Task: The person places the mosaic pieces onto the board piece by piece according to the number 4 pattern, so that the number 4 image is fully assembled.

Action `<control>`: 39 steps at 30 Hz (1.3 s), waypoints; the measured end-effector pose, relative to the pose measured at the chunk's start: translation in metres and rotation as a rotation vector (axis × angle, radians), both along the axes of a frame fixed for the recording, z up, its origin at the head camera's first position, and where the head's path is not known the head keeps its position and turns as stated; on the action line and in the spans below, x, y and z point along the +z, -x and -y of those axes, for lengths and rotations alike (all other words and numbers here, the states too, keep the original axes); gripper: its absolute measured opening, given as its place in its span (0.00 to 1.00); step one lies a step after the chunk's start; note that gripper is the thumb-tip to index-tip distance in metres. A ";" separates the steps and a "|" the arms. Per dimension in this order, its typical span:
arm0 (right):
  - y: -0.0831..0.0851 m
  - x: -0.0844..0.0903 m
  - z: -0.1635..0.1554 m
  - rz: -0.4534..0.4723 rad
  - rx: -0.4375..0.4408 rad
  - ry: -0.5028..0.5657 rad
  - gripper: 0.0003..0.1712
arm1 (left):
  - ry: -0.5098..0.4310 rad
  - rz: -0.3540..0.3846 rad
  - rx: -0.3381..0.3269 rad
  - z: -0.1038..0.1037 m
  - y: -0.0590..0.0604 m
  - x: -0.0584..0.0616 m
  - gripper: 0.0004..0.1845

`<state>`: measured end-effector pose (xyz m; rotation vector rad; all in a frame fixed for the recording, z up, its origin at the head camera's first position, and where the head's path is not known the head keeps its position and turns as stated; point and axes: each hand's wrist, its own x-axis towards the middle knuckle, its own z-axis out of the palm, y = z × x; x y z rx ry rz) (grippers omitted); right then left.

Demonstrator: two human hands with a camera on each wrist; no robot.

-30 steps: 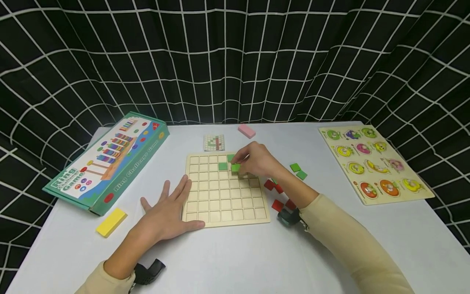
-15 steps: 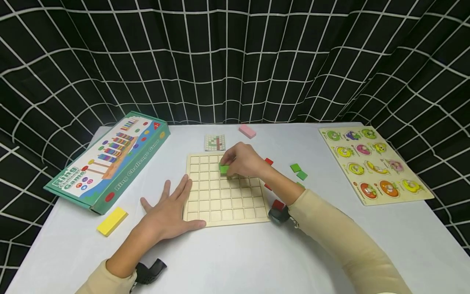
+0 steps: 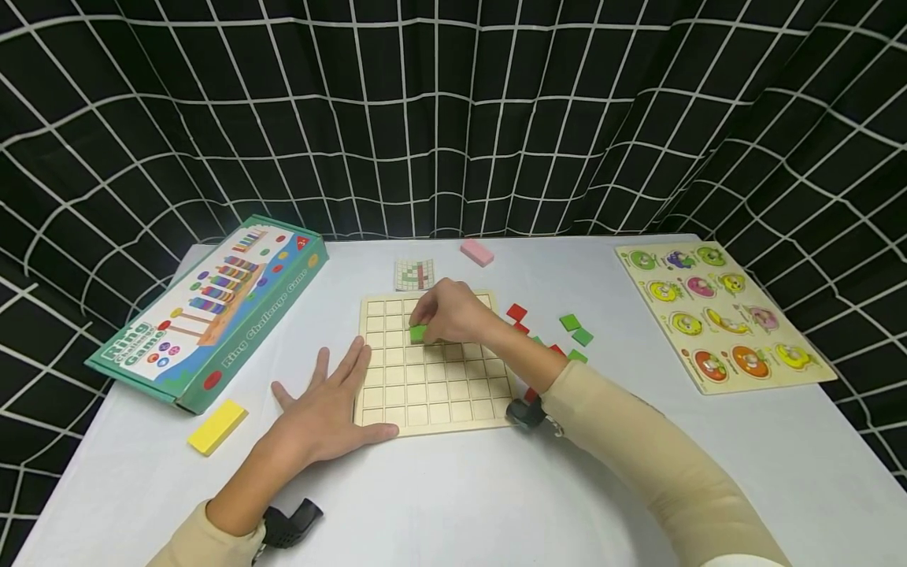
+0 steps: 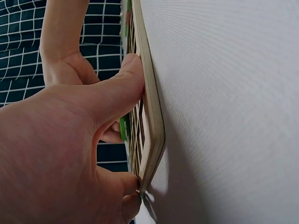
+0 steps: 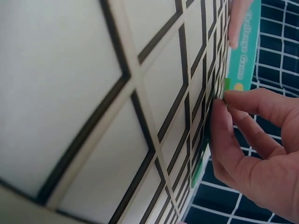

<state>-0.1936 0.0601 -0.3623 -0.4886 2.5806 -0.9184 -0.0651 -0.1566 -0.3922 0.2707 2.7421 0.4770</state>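
A wooden grid board (image 3: 432, 386) lies flat on the white table. My right hand (image 3: 431, 329) reaches over its upper rows and pinches a green tile (image 3: 418, 333) against the board. In the right wrist view its fingertips (image 5: 223, 100) hold the green tile (image 5: 227, 84) down on the grid (image 5: 140, 116). My left hand (image 3: 333, 398) lies flat on the table, fingers spread. Its thumb (image 4: 126, 88) presses the board's edge (image 4: 152, 116). Any tiles under the right hand are hidden.
Loose red tiles (image 3: 516, 312) and green tiles (image 3: 570, 322) lie right of the board. A pattern card (image 3: 414, 275) and pink block (image 3: 476, 253) sit behind it. A game box (image 3: 212, 311) and yellow block (image 3: 216, 426) are left, a fruit peg puzzle (image 3: 723, 315) right.
My right hand has slid left and a little toward me across the board with a green tile, uncovering red tiles beside the board. The left hand has stayed put.
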 end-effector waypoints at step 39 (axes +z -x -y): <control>0.002 -0.001 0.011 -0.011 0.022 -0.064 0.19 | 0.004 0.007 0.003 0.000 0.001 0.001 0.68</control>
